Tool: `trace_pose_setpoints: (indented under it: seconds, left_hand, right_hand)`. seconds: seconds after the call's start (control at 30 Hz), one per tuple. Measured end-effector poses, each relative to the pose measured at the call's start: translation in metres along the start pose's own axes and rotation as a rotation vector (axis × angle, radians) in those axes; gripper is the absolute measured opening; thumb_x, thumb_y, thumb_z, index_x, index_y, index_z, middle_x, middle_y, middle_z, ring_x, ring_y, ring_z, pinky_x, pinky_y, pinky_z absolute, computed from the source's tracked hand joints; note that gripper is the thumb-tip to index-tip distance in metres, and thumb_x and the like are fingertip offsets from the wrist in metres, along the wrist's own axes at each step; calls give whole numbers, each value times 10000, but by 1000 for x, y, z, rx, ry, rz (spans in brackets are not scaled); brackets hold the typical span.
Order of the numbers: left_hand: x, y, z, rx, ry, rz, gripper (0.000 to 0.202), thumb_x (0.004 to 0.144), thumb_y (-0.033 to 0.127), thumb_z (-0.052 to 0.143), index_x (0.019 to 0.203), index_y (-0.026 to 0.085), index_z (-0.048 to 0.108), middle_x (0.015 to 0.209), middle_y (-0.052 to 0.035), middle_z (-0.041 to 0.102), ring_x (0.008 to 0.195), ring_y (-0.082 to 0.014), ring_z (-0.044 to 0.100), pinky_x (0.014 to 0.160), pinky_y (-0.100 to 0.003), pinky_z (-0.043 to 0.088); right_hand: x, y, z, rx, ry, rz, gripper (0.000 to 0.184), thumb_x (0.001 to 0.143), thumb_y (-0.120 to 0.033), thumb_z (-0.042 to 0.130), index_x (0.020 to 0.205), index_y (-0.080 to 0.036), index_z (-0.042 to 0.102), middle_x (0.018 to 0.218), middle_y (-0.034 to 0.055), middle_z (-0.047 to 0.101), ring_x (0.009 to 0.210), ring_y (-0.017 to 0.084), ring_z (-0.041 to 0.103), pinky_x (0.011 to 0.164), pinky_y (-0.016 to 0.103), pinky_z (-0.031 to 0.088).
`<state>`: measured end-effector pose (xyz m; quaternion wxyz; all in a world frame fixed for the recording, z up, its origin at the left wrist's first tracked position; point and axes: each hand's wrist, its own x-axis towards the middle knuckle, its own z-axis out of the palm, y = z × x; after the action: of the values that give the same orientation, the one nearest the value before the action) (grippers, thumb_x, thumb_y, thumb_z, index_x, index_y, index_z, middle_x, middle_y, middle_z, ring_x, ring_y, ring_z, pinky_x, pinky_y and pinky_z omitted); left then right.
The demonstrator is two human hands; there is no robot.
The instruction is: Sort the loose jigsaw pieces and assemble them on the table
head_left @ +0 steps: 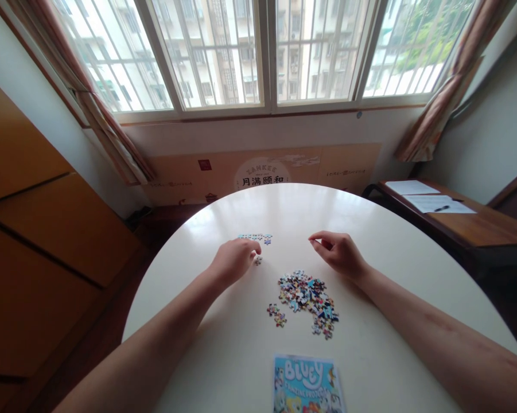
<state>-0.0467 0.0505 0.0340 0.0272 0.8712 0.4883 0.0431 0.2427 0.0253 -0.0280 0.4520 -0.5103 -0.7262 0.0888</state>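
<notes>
My left hand (236,259) is at the middle of the white round table, its fingers curled down on a small jigsaw puzzle piece (259,261). Just beyond that hand, a short assembled strip of puzzle pieces (258,236) is partly covered by the knuckles. To the right, my right hand (341,252) hovers low with thumb and forefinger pinched; anything between the fingertips is too small to make out. Between my forearms lies a heaped pile of loose puzzle pieces (303,291). A few separate pieces (277,315) sit at the pile's near left side.
A blue picture card marked "Bluey" (307,384) lies at the near side of the white table (224,367). Papers (439,203) and a pen (442,209) rest on a wooden surface (499,223) at right. Wooden cabinets (34,275) stand left, barred windows ahead.
</notes>
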Motion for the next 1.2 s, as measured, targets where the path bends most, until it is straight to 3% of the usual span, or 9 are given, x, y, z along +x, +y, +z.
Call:
trace_pose_setpoints:
  seconds: [0.1, 0.23, 0.4, 0.6, 0.77, 0.9, 1.2]
  left_hand:
    - [-10, 7, -8, 32, -78, -65, 316, 888, 193, 480, 1066, 234, 738, 1119, -68, 736, 1039, -258, 659, 843, -348, 500]
    - [-33, 26, -22, 97, -343, -61, 431, 906, 222, 435, 1280, 188, 646, 1080, -140, 735, 959, -297, 685, 788, -367, 509]
    - [-43, 37, -25, 122, -450, -19, 604, 882, 194, 422, 1482, 126, 437, 1128, -193, 710, 982, -322, 678, 799, -378, 501]
    - [-29, 28, -21, 84, -356, -118, 651, 907, 196, 375, 1553, 142, 310, 1263, -186, 657, 1130, -301, 631, 886, -354, 481]
    - [-15, 8, -5, 72, -248, -221, 645, 908, 210, 356, 1543, 108, 313, 1281, -203, 645, 1126, -317, 634, 879, -382, 488]
    - [-10, 7, 1, 60, -255, -246, 657, 885, 191, 386, 1539, 159, 333, 1304, -174, 642, 1123, -302, 638, 885, -371, 485]
    - [-10, 15, -7, 66, -308, -272, 654, 889, 146, 409, 1539, 184, 344, 1285, -178, 652, 1125, -308, 645, 895, -367, 489]
  right_hand:
    - [0, 0, 0, 7, -9, 0, 232, 897, -342, 591, 889, -170, 746, 530, -36, 486, 481, 114, 410, 530, 260, 356]
    - [0, -1, 0, 16, -21, 6, 223, 898, -333, 592, 882, -173, 746, 525, -42, 480, 477, 111, 403, 533, 262, 355]
    - [0, -1, 0, 12, -28, 10, 226, 899, -338, 591, 873, -177, 746, 522, -42, 478, 475, 113, 406, 528, 264, 357]
    - [-1, 2, 2, 10, -32, 18, 242, 902, -366, 589, 882, -186, 749, 528, -33, 481, 475, 123, 418, 512, 267, 362]
    - [-2, 1, 2, 20, -41, 26, 237, 900, -365, 585, 876, -190, 743, 525, -32, 476, 467, 123, 415, 500, 267, 361]
    - [-2, -1, 2, 18, -40, 22, 237, 897, -366, 585, 868, -190, 742, 513, -34, 464, 461, 124, 407, 496, 272, 362]
    - [-2, 0, 2, 5, -44, 28, 252, 899, -376, 581, 864, -188, 746, 514, -32, 465, 463, 129, 417, 488, 272, 366]
